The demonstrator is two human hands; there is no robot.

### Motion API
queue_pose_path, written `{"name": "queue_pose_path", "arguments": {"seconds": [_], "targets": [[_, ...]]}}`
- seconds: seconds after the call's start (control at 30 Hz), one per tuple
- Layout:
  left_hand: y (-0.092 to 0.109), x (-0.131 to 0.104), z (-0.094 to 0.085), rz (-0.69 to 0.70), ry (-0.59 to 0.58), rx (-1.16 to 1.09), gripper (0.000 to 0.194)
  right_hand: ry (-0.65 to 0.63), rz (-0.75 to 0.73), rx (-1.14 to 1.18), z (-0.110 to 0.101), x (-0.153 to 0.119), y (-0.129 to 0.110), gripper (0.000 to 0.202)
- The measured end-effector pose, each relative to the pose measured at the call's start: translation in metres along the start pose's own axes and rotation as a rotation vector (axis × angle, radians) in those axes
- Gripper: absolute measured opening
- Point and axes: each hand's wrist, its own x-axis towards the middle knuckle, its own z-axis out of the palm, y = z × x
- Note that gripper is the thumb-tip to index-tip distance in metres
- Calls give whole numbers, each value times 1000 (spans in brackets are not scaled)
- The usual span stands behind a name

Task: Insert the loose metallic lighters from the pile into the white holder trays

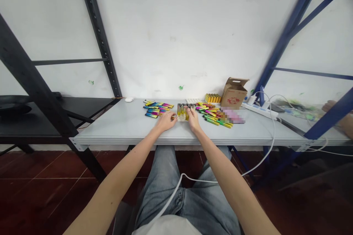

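In front of me on the grey table stands a pale tray with holes, with several upright gold tubes with dark tops in its back part. My left hand is at the tray's left side, its fingers closed round a small shiny gold tube that is mostly hidden. On the other side, my right hand has its thumb and fingers closed on a gold tube at the tray's right edge. Loose metallic blue, purple and gold tubes lie beyond my left hand. More in green, gold and red lie at the right.
Behind the right pile are a yellow block of upright tubes, a white tray and an open cardboard box. A power strip with white cables lies farther right. Another person's hand shows beyond the blue post.
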Motion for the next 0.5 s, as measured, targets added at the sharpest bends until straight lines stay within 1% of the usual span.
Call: {"name": "queue_pose_path", "arguments": {"seconds": [0.1,0.13,0.2,0.3,0.4,0.5], "targets": [[1,0,0,-27,8,-11,25,101,-195,-149,-1,0,-1,15],[1,0,0,-31,7,-11,25,125,-224,-173,-1,0,-1,15],[1,0,0,-29,5,-6,25,146,-246,-188,-1,-1,-1,13],[0,-1,1,-18,5,10,24,126,-232,-207,0,-1,0,11],[0,-1,0,-13,-3,28,23,136,-218,-298,-1,1,4,18],[0,-1,1,-6,-12,57,21,125,-241,-388,-3,5,10,29]]}}
